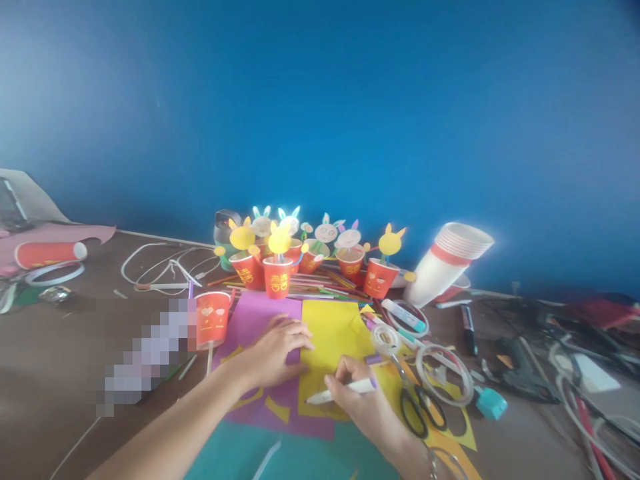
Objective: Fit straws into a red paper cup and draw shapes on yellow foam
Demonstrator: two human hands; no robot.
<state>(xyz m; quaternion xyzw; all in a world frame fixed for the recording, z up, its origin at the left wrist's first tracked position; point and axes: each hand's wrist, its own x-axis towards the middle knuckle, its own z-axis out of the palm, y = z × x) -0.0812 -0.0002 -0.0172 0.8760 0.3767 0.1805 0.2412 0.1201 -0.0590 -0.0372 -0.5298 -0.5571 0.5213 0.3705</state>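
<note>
My left hand (277,350) lies flat, fingers stretched, on the edge where a purple paper sheet (260,317) meets a yellow paper sheet (333,333). My right hand (360,400) is closed around a white marker (340,391) with a purple cap end; its tip points left onto the yellow sheet. A red paper cup (213,320) stands just left of my left hand. Black-handled scissors (417,407) lie right of my right hand.
A row of red cups with paper bunny heads on straws (310,257) stands behind the sheets, amid loose straws. A tilted stack of white cups (445,260), tape rings (443,373), a glue stick (403,315), cables and a glue gun (520,367) lie right. A teal sheet (235,457) is nearest me.
</note>
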